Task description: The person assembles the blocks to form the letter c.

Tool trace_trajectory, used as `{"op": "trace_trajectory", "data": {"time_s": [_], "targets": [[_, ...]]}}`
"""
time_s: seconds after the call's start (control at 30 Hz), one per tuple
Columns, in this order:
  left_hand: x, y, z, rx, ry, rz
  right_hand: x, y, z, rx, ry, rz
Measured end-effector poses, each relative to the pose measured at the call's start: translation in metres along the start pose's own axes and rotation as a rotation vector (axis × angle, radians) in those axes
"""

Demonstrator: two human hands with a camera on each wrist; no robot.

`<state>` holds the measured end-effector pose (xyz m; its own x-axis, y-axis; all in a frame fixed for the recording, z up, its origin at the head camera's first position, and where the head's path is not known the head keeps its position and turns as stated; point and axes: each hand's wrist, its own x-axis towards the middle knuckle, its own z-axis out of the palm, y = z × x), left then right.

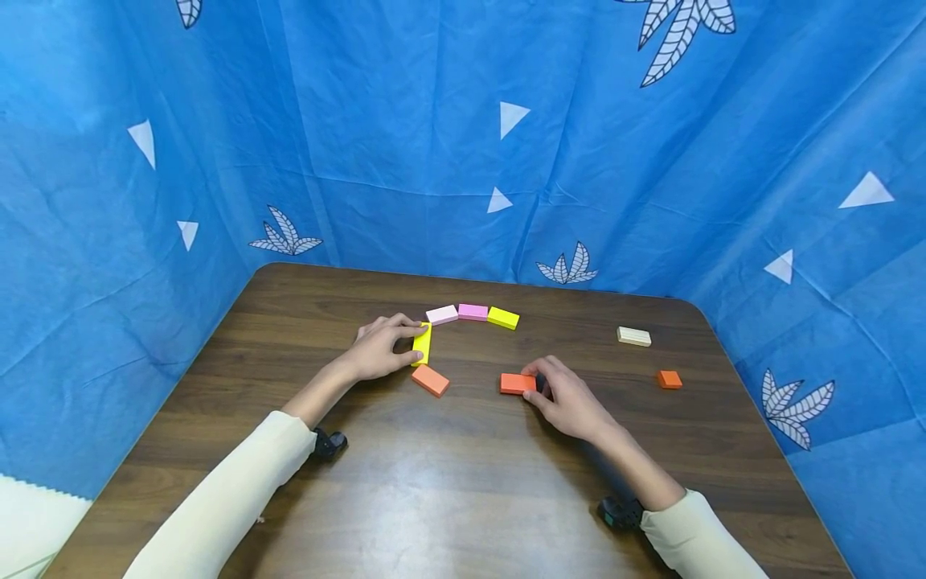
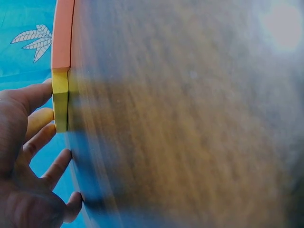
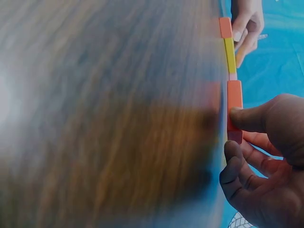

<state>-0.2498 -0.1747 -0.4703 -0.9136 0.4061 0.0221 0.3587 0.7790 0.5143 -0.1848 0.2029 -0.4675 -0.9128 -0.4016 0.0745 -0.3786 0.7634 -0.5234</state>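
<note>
My left hand (image 1: pixel 378 347) pinches a yellow block (image 1: pixel 422 346) lying flat on the wooden table, thumb by its near end and a finger by its far end. Just below that block lies a salmon-orange block (image 1: pixel 430 380), set at a slant. A red-orange block (image 1: pixel 517 383) lies to the right, its right end between the thumb and fingers of my right hand (image 1: pixel 571 400). Beyond the hands a pale pink block (image 1: pixel 442 314), a pink block (image 1: pixel 473 312) and another yellow block (image 1: pixel 503 318) form a curved row.
A cream block (image 1: pixel 633 336) and a short orange block (image 1: pixel 669 379) lie apart at the table's right. The brown table (image 1: pixel 405 498) is enclosed at the back and sides by a blue patterned curtain (image 1: pixel 391 161). Each wrist carries a small black camera (image 1: pixel 329 445).
</note>
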Motion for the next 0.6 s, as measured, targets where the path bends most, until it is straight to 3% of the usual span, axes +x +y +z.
{"op": "trace_trajectory", "data": {"time_s": [0.6], "targets": [[-0.003, 0.002, -0.001, -0.016, 0.003, 0.002, 0.012, -0.026, 0.016, 0.01, -0.045, -0.043]]}}
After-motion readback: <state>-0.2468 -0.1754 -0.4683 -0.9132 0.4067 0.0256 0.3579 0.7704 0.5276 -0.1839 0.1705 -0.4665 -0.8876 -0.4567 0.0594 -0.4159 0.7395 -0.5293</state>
